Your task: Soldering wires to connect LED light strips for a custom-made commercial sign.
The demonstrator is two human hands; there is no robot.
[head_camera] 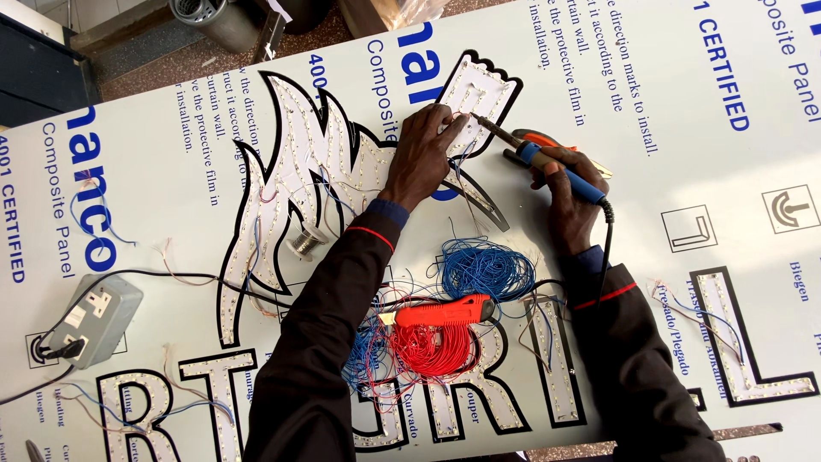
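My right hand [568, 190] grips a blue-handled soldering iron [547, 167], its tip reaching left to a small white black-edged sign piece [479, 88] studded with light dots. My left hand [425, 150] rests on the edge of that piece, fingers pinching thin wires at the iron's tip. A large flame-shaped sign piece [295, 171] with the same light dots lies left of my left hand. An orange tool [544, 139] lies just behind the iron.
Coils of blue wire [486, 269] and red wire [434, 349] lie between my arms with an orange utility knife [440, 311] on top. A solder spool [305, 242] sits by the flame piece. A grey socket box [92, 318] is left. Lit letter shapes [744, 338] line the near edge.
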